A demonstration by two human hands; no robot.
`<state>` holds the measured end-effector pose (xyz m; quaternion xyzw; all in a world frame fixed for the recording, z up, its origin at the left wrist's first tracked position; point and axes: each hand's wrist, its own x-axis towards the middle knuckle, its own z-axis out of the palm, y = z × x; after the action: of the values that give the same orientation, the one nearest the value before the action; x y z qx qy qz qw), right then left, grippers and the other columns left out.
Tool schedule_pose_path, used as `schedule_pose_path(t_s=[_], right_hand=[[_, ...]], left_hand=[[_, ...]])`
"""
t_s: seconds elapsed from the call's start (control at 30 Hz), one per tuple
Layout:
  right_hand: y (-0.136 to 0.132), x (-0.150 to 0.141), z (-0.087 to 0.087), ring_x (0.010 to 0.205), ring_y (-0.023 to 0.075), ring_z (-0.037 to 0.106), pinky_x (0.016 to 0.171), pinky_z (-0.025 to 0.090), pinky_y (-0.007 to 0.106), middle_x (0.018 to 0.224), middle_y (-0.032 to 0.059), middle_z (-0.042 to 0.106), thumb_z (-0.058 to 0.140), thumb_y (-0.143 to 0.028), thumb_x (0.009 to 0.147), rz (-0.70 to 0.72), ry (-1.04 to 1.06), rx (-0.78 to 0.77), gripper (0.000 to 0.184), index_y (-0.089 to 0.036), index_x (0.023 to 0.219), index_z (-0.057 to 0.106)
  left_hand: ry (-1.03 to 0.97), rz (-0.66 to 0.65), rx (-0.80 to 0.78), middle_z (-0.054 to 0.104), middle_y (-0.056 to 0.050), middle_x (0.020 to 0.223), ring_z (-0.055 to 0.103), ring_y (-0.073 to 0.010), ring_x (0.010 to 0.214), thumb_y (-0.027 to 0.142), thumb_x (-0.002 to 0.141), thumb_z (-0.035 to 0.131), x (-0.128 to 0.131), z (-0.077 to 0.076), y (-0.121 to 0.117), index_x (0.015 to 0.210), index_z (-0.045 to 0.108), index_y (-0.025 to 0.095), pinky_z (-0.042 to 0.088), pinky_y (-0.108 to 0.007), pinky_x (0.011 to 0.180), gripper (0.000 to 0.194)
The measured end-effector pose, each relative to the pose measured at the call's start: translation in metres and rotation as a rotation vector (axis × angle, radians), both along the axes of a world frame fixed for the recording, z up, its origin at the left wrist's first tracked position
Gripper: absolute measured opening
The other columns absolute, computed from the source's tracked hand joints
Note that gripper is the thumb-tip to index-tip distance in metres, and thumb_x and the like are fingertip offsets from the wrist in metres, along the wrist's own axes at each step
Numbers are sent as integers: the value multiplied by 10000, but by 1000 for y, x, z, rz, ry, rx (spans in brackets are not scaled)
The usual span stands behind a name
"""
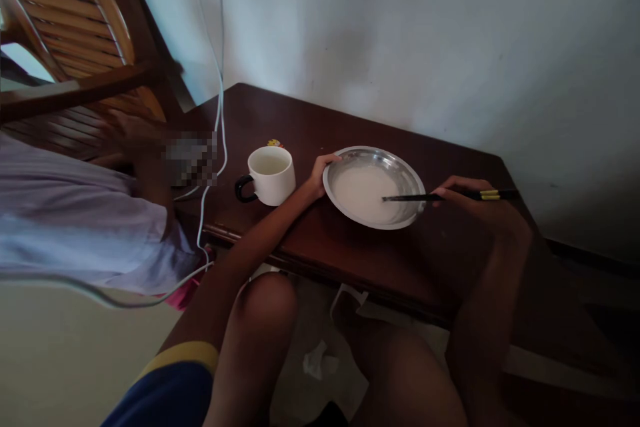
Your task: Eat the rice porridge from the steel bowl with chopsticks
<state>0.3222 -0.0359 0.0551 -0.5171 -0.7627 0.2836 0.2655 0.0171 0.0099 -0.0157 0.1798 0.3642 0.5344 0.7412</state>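
A shallow metal bowl point(419, 181) stands on the dark wooden table, holding a pale, milky mixture point(367, 188). My left hand point(321, 173) grips the bowl's left rim, fingers at the edge. In my right hand point(467, 195) is a pair of dark chopsticks point(413, 197) with yellow bands near the back end; their tips reach into the mixture. Whether the tips touch the bottom I cannot tell. Just left of the bowl, beyond my left forearm, a white mug point(275, 180) with a black handle sits upright.
White cables point(220, 113) hang down over the table's left side and run across near my left arm. Another person in a pale shirt point(75, 213) is at the left, by a wooden chair point(75, 7). A wall point(425, 47) rises behind the table point(300, 110). A small yellow thing point(275, 143) lies behind the mug.
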Motion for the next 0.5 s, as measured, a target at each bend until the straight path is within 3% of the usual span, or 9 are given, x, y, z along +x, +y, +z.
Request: schedule_pose_path(t_s=[0.13, 0.23, 0.4, 0.5], right_hand=[[1, -28, -6, 832, 228, 664, 763, 505, 372, 819, 22, 711, 646, -602, 832, 134, 0, -26, 355, -256, 784, 705], [12, -46, -16, 883, 233, 666, 796, 498, 381, 893, 33, 721, 613, -562, 861, 81, -20, 82, 321, -252, 838, 691], [7, -7, -6, 777, 239, 637, 745, 491, 403, 752, 33, 689, 621, -554, 857, -48, -4, 84, 322, -264, 722, 647], [-3, 4, 3, 726, 225, 631, 704, 486, 385, 704, 18, 686, 644, -561, 849, 40, -15, -37, 317, -271, 725, 673]], left_hand=[[-6, 12, 18, 712, -51, 655, 651, -191, 649, 140, 822, 508, 1, 0, 0, 867, 730, 138, 506, -278, 709, 226], [-12, 16, 21, 715, -46, 651, 673, -210, 692, 135, 812, 508, 2, 1, 0, 897, 734, 155, 512, -286, 721, 242], [-3, 6, 8, 710, -55, 640, 658, -204, 652, 151, 809, 498, 0, -2, 1, 921, 735, 137, 499, -284, 698, 262], [2, 13, 17, 715, -52, 650, 671, -210, 673, 151, 803, 506, 0, -3, 2, 913, 730, 144, 505, -286, 706, 250]])
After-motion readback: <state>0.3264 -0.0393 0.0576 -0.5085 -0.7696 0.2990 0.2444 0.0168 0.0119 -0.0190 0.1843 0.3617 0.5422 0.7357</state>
